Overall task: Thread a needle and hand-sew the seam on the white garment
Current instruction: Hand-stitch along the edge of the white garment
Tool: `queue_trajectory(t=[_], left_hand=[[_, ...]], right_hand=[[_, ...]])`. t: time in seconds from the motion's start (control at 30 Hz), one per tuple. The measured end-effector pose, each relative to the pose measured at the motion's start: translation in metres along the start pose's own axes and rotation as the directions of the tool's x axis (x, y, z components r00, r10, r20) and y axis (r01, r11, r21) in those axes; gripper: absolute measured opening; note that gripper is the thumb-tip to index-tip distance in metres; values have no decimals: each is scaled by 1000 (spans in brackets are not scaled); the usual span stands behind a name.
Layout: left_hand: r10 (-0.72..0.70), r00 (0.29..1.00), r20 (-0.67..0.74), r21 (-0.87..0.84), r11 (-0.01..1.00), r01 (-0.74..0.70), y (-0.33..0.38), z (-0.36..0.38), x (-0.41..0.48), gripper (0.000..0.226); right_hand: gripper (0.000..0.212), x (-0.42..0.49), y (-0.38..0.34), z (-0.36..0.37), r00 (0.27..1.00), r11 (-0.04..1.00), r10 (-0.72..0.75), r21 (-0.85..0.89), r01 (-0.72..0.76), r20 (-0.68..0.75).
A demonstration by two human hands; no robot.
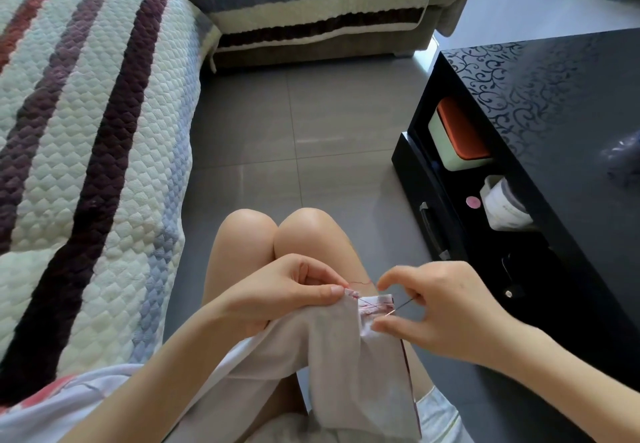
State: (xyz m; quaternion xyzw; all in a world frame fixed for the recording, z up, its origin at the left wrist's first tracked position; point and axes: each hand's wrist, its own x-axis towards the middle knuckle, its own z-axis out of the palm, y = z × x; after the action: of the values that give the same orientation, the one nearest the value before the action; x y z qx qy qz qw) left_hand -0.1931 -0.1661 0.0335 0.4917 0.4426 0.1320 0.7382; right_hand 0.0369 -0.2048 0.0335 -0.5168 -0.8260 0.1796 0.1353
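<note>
Head view: the left hand (287,290) is pinching the seam edge of the white garment (346,356), which is draping over the person's lap. The right hand (440,307) is curling round the needle (401,305), thumb touching the cloth just beside the seam; the exact grip is hidden. Red thread (360,282) is looping between the hands. For a neat stitch, the left hand should probably be keeping the seam taut while the needle is entering close to the last stitch, with the thread pulling through gently to avoid puckering.
</note>
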Motion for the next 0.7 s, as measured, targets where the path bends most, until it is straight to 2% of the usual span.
queue_trajectory(t=[0.07, 0.13, 0.2, 0.23, 0.3, 0.33, 0.37, 0.43, 0.5, 0.53, 0.6, 0.7], left_hand=[[3, 1000, 9, 9, 1000, -3, 1, 0, 0, 13], [1, 1000, 20, 14, 1000, -1, 2, 1, 0, 14], [0, 1000, 16, 24, 1000, -1, 2, 1, 0, 14], [0, 1000, 9, 31, 1000, -1, 2, 0, 0, 14], [-3, 1000, -3, 41, 999, 4, 1, -1, 0, 14], [-4, 1000, -5, 46, 999, 4, 1, -1, 0, 14], [-6, 1000, -2, 50, 999, 6, 1, -1, 0, 14], [-5, 1000, 10, 60, 998, 4, 1, -1, 0, 14], [1, 1000, 16, 66, 998, -2, 0, -1, 0, 16], [5, 1000, 17, 61, 998, -6, 0, -1, -1, 16], [19, 1000, 19, 30, 999, -20, 0, -2, -3, 15], [48, 998, 33, -2, 999, -48, 1, -4, -7, 20]], right_hand=[[32, -2, -1, 14, 993, 992, 7, -124, -23, -122], [34, -3, 2, 24, 977, 976, 72, -189, -110, -199], [34, -3, 4, 28, 962, 955, 144, -222, -197, -232], [33, -1, 6, 27, 959, 950, 201, -198, -240, -199], [31, 11, 18, 19, 952, 953, 301, -56, -298, 55], [27, 17, 27, 13, 934, 948, 302, 43, -315, 188], [22, 25, 33, 8, 926, 943, 273, 119, -311, 260], [14, 37, 40, 2, 952, 949, 202, 195, -248, 228], [9, 45, 43, 1, 983, 970, 171, 165, -180, 69], [8, 48, 41, -1, 987, 976, 151, 154, -156, 48], [16, 54, 36, -11, 985, 953, 96, 272, -132, 143], [36, 60, 29, -31, 961, 813, 46, 549, -194, 272]])
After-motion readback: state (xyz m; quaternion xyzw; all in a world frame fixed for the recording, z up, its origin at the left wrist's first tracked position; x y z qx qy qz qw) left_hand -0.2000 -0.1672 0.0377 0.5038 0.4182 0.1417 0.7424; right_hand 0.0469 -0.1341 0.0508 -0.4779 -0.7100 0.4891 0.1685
